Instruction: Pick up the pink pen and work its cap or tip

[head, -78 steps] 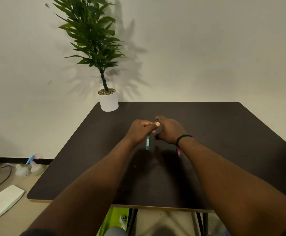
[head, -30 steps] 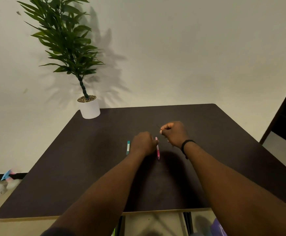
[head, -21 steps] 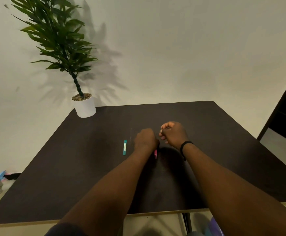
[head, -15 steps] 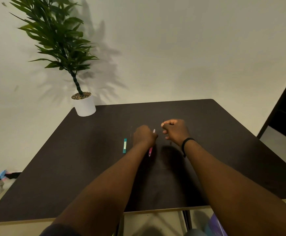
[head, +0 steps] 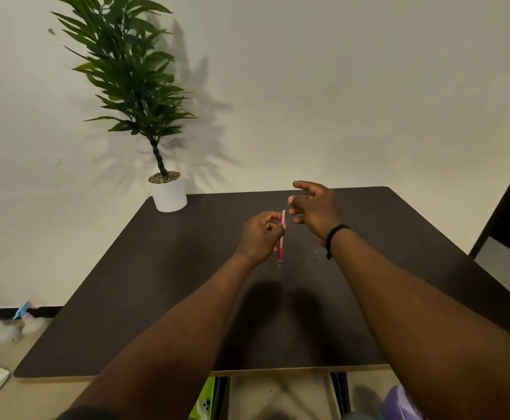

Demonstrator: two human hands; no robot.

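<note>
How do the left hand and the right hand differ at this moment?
The left hand pinches a pink pen in curled fingers; the right hand has loosely spread fingers and seems to hold nothing. The right hand sits farther back and higher in the head view, with a black wristband; the left wrist is bare. Both hover over the dark table.

dim warm light, plant shadow on wall, soft blur, edges bowed
</note>
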